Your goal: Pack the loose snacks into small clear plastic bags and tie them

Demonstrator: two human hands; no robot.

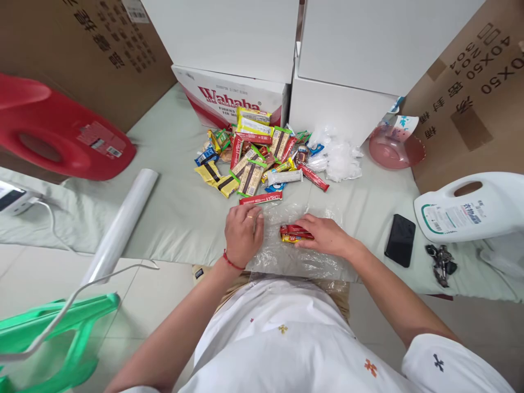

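Observation:
My right hand [324, 234] is closed over a small bundle of wrapped snack bars, red-wrapped ones [291, 230] with a yellow one [290, 238] along the near side. The bundle lies on a sheet of clear plastic film [282, 262] spread in front of me. To its left, my left hand [242, 232] rests at the film's edge, fingers curled; whatever they might grip is hidden. Just beyond those fingers lies a single red snack bar [262, 198]. A heap of mixed snack bars [254, 158] in yellow, red, green and blue wrappers sits behind it.
Crumpled clear plastic [344, 158] lies right of the heap. White boxes [235, 95] stand behind. Leftward are a film roll [123, 224] and a red jug [69, 131]. On the right are a phone [400, 240], keys [441, 265], a white bottle [487, 210] and a pink bowl [393, 147].

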